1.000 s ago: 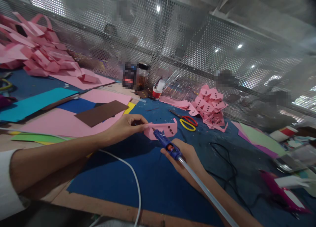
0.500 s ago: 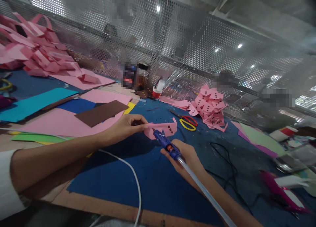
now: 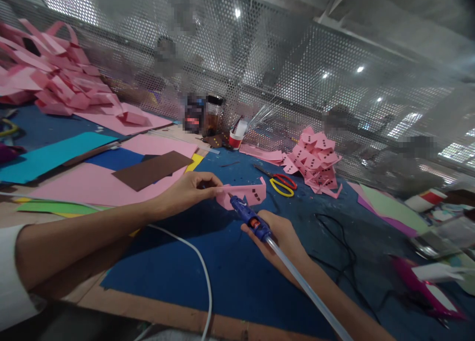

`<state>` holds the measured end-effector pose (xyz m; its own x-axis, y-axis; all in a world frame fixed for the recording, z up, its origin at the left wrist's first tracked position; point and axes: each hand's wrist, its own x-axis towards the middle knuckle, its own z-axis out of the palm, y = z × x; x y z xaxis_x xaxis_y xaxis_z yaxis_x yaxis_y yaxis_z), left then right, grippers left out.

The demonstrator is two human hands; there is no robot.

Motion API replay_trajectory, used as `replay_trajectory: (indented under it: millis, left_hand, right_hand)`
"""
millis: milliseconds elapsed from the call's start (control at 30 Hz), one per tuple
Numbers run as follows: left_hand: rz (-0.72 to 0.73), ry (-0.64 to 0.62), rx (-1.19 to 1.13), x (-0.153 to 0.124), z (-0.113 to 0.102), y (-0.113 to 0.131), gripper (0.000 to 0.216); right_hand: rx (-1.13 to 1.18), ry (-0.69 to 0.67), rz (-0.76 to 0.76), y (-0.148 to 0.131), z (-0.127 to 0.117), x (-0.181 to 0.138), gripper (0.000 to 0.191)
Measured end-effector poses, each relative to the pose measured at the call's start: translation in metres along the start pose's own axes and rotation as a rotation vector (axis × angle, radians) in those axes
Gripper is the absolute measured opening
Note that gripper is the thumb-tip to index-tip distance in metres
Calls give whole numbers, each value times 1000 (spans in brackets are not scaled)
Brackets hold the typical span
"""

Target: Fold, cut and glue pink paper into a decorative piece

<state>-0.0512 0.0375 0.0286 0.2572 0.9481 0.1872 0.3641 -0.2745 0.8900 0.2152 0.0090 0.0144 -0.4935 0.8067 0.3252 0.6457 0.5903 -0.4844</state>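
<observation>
Between the thumb and fingers of my left hand (image 3: 193,187) is the left end of a folded pink paper piece (image 3: 256,194), held above the blue table. Dark square marks show near its right end. My right hand (image 3: 278,234) is wrapped round a blue glue gun (image 3: 250,217), whose nozzle points up and left at the pink paper, close to my left fingertips. Whether the nozzle touches the paper I cannot tell. A long clear glue stick (image 3: 304,284) juts from the back of the gun.
Scissors (image 3: 282,183) with red and yellow handles lie beyond my hands. Marked pink pieces (image 3: 314,158) are heaped behind them, and pink strips (image 3: 63,73) pile up far left. A white cable (image 3: 202,262) crosses the front; a black cord (image 3: 343,247) lies right. Coloured sheets (image 3: 152,170) lie left.
The glue gun's nozzle has shifted very slightly left along the pink paper. Both hands otherwise keep their places and grips.
</observation>
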Motion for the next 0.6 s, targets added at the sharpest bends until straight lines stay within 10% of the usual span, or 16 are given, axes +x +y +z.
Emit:
replay_trajectory:
  millis: [600]
  left_hand:
    - [-5, 4, -34, 1, -1, -4, 28]
  right_hand:
    - [106, 38, 18, -6, -4, 1, 32]
